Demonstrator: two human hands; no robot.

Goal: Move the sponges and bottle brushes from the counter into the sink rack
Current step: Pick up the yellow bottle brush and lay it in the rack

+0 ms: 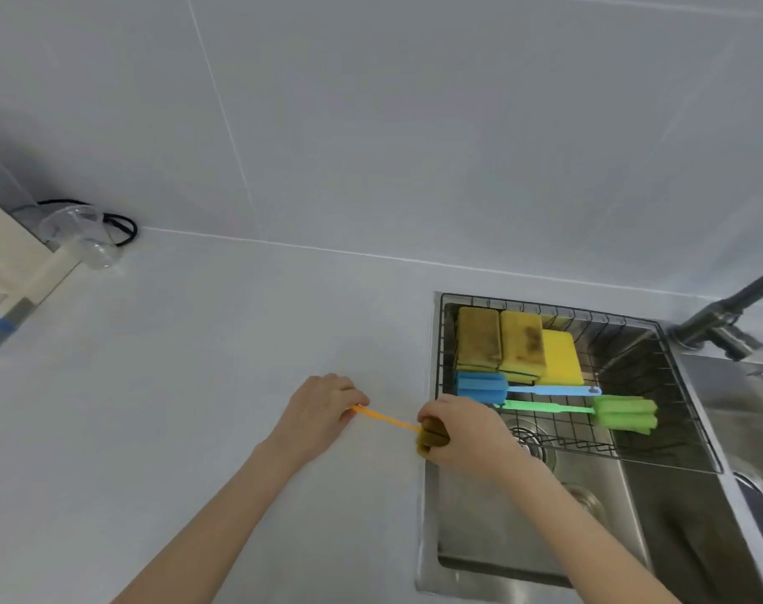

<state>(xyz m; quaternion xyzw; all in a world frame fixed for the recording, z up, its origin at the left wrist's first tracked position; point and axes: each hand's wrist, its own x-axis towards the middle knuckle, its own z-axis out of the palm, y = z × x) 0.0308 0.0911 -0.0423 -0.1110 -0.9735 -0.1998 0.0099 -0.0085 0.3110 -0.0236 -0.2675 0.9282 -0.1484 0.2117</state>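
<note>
Both hands hold an orange bottle brush [388, 418] just left of the sink's edge. My left hand [321, 407] pinches the thin handle's end. My right hand [462, 433] wraps around its dark yellow sponge head. The black wire sink rack [659, 429] spans the back of the sink. Three yellow sponges [519, 346] lie side by side in its far left part. In front of them rest a blue bottle brush [545, 390] with its head to the left and a green bottle brush [589, 409] with its head to the right.
The steel sink [523, 529] has a drain below the rack. A grey faucet [720, 316] stands at the right, with a second basin beyond it. A clear plastic cup [83, 237], a black cable and a beige appliance [9, 272] sit at the counter's far left.
</note>
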